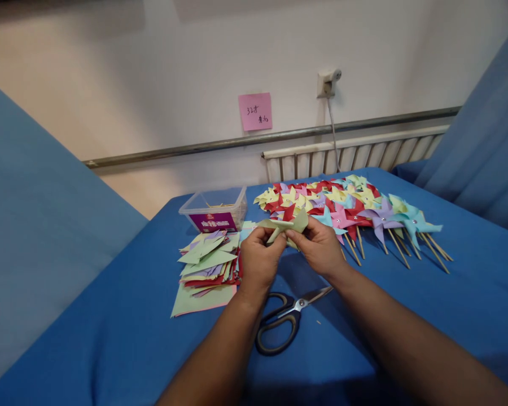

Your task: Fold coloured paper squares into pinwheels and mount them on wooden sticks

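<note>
A pale green paper pinwheel with folded blades is held up over the table between my two hands. My left hand is closed, pinching its left side and underside with thumb and fingers. From the right, my right hand also closes on it, the thumb pressed near its centre. Whether a pin or stick is in the paper, I cannot tell. Below my hands lie scissors with dark handles, blades slightly apart. Just left of my left hand is a stack of cut coloured paper pieces.
A clear plastic box with a purple label holds thin sticks behind the paper stack. Many finished pinwheels on sticks lie at the back right of the blue-covered table. A radiator and wall rail stand behind.
</note>
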{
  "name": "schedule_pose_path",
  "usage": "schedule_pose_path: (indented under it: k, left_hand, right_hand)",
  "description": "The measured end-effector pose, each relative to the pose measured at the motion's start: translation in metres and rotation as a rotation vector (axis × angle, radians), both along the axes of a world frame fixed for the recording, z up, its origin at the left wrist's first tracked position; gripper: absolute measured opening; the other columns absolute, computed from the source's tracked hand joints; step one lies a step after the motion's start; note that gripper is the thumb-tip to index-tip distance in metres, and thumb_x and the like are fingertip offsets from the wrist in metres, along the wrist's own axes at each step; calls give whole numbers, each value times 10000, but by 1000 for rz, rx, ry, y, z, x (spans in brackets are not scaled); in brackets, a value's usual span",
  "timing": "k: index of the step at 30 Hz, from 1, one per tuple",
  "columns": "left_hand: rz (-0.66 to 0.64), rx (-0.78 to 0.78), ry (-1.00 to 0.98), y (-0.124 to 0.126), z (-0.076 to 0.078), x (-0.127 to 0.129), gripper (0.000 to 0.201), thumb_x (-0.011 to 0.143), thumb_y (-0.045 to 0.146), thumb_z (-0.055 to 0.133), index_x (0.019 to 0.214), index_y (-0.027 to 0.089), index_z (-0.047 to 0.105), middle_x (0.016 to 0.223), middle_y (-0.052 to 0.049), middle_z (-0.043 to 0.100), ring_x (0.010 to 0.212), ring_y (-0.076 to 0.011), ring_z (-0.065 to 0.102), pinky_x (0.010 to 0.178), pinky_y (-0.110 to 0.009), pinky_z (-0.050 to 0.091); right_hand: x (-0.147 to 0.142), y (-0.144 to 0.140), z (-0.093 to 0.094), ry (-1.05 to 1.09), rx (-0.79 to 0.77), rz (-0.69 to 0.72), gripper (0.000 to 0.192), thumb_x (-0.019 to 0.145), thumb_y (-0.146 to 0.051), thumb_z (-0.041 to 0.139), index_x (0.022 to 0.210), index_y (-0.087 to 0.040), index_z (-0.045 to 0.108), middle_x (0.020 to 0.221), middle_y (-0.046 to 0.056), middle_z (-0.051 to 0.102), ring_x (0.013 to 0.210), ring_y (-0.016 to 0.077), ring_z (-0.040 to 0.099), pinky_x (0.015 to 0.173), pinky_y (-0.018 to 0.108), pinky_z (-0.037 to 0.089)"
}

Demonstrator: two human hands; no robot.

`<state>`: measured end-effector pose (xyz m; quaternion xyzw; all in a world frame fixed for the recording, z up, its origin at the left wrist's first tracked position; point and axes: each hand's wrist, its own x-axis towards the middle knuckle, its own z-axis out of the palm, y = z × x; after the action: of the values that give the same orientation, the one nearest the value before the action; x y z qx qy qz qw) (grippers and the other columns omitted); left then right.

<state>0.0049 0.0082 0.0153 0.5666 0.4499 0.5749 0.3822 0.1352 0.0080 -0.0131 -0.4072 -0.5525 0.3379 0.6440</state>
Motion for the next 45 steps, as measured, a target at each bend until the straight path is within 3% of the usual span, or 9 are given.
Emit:
schedule_pose_path:
  k: [7, 17, 29, 41, 45]
  left_hand:
    - [-19, 16, -60, -2, 2, 1, 177, 680, 248, 762, 831, 162, 726, 775, -17, 730, 714, -160, 649, 703, -266, 495]
    - [-21, 50, -34, -1, 0, 1, 161, 678, 223, 753, 831, 175, 742, 778, -18, 734, 727, -166, 648, 724, -271, 493]
    - [-16, 54, 17, -1, 0, 0, 136, 689, 227, 738, 815, 179, 752, 771, -19, 725, 723, -161, 634, 689, -256, 473]
    - [-63, -22, -91, -2, 4, 2, 146, 664, 248, 777, 775, 169, 726, 736, -4, 715, 672, -137, 626, 663, -242, 468]
    - [-116, -98, -167, 0, 7, 1, 171, 650, 279, 800, 741, 161, 715, 694, 0, 694, 631, -121, 600, 646, -236, 459]
  right_hand:
    - [1, 2, -2, 61, -19, 62, 213, 792, -371, 728, 933, -215, 694, 904, 33, 705, 803, 201, 627, 757, 358, 526]
    - [2, -2, 2, -58, 52, -25, 190, 817, -348, 697, 967, -230, 699, 906, 28, 703, 836, 206, 627, 762, 345, 514]
    - [0, 1, -2, -40, 50, -43, 163, 835, -353, 670, 932, -226, 704, 915, 33, 712, 822, 202, 636, 754, 332, 517]
    - [-3, -3, 0, -73, 37, -127, 162, 834, -315, 650, 950, -206, 677, 957, 55, 713, 829, 204, 643, 779, 351, 518]
    - [-5, -4, 1, 12, -22, -80, 233, 811, -379, 684, 968, -207, 684, 974, 52, 728, 853, 209, 659, 792, 358, 537]
